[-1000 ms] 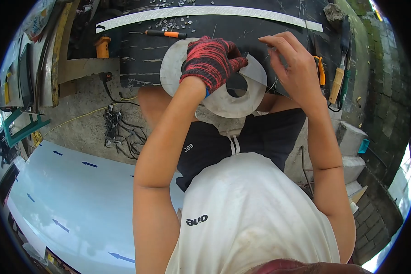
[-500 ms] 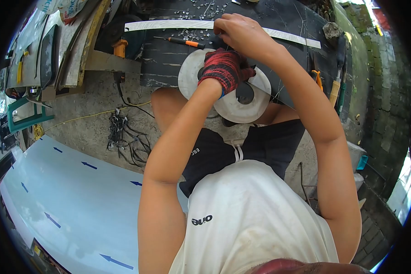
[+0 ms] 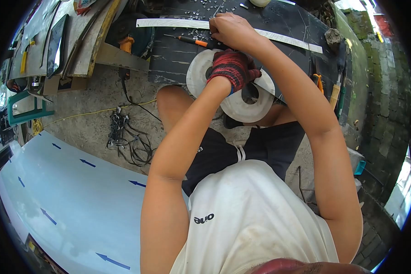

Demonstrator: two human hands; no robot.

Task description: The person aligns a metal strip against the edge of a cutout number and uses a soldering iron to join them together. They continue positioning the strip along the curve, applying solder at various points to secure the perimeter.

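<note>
The pale grey flat piece with round openings (image 3: 247, 112) lies at the near edge of the black white-veined slab (image 3: 168, 64), right of its near left corner, with its lower part reaching past that edge above the person's lap. Whether it is one sheet or two overlapping rings cannot be told, as the left hand in a red-and-black knit glove (image 3: 230, 66) covers the middle. That hand's fingers are bent down over the piece, but the glove hides whether they clamp it or only press on it. The bare right hand (image 3: 232, 30) is curled at the long white slightly curved strip (image 3: 178, 23), which crosses the far part of the slab; whether its fingertips pinch anything cannot be seen. Between strip and piece lies an orange-and-black handled tool (image 3: 194, 41), with small pale chips (image 3: 201, 33) strewn near it. A light wooden handle (image 3: 334, 95) is by the slab's right edge. The piece looks thin, stiff and fairly light for its breadth, likely brittle where the band narrows around the openings, and its smooth face may slide under bare skin; the knit should add friction and guard against a sharp rim. It would be best held at the broad middle, or by opposite outer rims with both hands, with the overhanging part supported rather than pushed down.
</note>
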